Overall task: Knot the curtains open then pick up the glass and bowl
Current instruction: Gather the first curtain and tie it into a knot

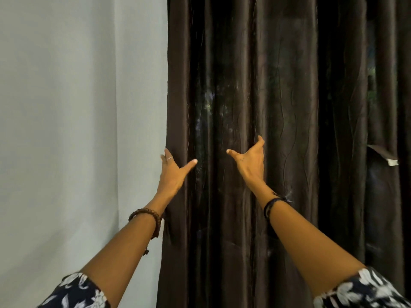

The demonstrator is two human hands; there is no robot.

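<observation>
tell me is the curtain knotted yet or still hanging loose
Hanging loose: the curtain falls in straight folds, no knot visible, with the left hand at its edge.

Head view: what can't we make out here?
- Left hand fingers: tucked behind the curtain edge, grip unclear.
- Right hand fingertips: buried in a fold.
- Glass and bowl: not in view.
- Curtain top and hem: cut off by the frame edges.
- Pale tag: too small to read.

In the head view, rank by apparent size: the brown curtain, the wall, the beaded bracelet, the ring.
1. Brown curtain, filling over half the frame.
2. Wall.
3. Beaded bracelet on the left wrist.
4. Ring on a left-hand finger, smallest.
</observation>
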